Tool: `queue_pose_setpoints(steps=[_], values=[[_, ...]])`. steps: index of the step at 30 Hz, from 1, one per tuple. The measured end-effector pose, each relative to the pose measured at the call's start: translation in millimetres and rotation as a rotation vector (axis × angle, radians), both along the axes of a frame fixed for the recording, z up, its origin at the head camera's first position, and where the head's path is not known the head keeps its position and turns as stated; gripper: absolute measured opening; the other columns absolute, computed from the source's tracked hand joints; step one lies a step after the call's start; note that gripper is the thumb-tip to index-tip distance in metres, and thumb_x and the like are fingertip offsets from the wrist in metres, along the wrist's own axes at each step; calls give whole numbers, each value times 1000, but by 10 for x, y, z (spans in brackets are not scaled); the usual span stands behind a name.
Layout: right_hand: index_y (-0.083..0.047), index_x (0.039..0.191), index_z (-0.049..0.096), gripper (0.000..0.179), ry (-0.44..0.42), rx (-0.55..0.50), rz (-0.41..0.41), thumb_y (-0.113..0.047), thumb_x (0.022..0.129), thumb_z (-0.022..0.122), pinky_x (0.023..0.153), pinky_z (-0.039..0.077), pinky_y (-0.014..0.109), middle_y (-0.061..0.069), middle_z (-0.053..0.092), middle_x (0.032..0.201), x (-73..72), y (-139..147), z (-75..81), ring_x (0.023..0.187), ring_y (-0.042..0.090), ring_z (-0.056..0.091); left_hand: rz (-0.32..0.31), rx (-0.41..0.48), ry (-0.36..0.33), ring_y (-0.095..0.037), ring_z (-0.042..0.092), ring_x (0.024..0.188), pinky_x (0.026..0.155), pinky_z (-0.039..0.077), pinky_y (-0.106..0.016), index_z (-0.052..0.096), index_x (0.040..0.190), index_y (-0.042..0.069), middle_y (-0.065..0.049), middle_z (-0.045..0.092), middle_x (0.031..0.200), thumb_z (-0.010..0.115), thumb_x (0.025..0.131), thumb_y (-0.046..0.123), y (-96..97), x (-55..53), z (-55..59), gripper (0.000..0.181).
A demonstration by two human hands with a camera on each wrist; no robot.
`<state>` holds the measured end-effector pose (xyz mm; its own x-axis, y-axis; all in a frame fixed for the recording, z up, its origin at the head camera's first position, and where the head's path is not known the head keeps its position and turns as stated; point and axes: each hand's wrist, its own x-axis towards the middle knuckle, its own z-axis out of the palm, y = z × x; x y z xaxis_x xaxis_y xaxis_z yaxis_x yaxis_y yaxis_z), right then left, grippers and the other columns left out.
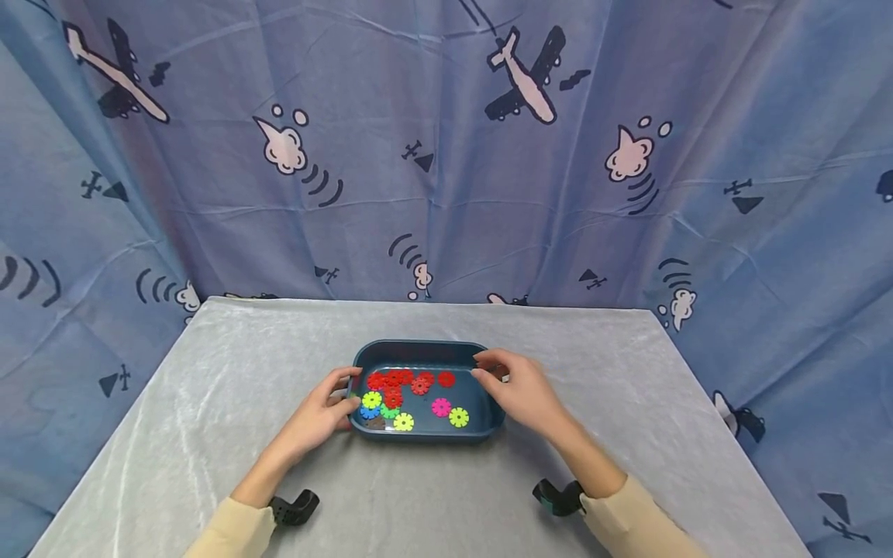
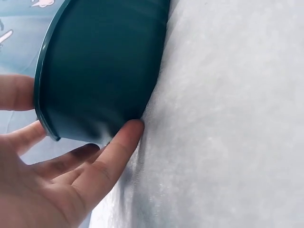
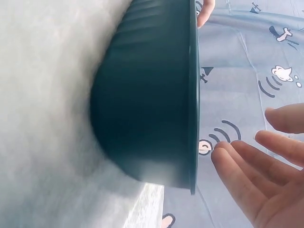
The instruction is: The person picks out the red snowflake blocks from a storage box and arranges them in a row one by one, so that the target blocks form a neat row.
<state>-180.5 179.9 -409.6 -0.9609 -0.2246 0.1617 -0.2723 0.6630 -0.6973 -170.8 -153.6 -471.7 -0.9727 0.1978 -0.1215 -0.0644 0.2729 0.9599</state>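
Observation:
A dark teal plastic tray [image 1: 425, 435] sits on the table with notched plastic discs in it. Red discs [image 1: 392, 380] crowd its left and upper part; yellow discs [image 1: 403, 421], a pink disc [image 1: 441, 407], and green and blue ones lie lower down. At the tray's left end my left hand [image 1: 322, 412] holds the rim, its other fingers spread along the outer wall [image 2: 99, 71]. My right hand [image 1: 519, 387] hovers over the right end, fingers loosely bent and apart from the rim in the right wrist view, nothing between them.
A pale cloth covers the table [image 1: 230, 372]. Behind and on both sides hangs a blue curtain [image 1: 446, 155] with printed airplanes and clouds. Black wrist devices [image 1: 296, 508] sit under both wrists, near the cream sleeves [image 1: 233, 531].

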Motion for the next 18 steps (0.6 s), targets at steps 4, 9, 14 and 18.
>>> queue_pose_setpoints(steps=[4, 9, 14, 18], values=[[-11, 123, 71, 29, -11, -10, 10, -25, 97, 72, 78, 56, 38, 1, 72, 109, -26, -75, 10, 95, 19, 68, -42, 10, -8, -40, 56, 125, 82, 59, -43, 40, 154, 12, -26, 34, 155, 57, 104, 14, -33, -32, -6, 52], [-9, 125, 70, 33, -32, -13, 20, -26, 98, 71, 81, 56, 40, 1, 72, 111, -70, -149, -12, 98, 21, 68, -71, 27, 8, -43, 53, 128, 85, 58, -43, 37, 155, 12, -26, 29, 158, 56, 106, 14, -69, -62, -16, 53], [-5, 125, 70, 33, -17, -12, 40, -24, 97, 72, 81, 56, 39, 3, 73, 111, -124, -206, -65, 98, 21, 68, -74, 20, 23, -41, 53, 130, 86, 58, -42, 39, 154, 12, -26, 34, 156, 56, 105, 15, -66, -73, -37, 51], [-6, 123, 71, 32, -7, -6, 53, -24, 96, 73, 79, 56, 38, 3, 73, 112, -166, -257, -101, 96, 20, 68, -69, 20, 27, -40, 53, 130, 86, 58, -43, 41, 153, 13, -26, 36, 154, 56, 105, 15, -57, -77, -57, 51]])
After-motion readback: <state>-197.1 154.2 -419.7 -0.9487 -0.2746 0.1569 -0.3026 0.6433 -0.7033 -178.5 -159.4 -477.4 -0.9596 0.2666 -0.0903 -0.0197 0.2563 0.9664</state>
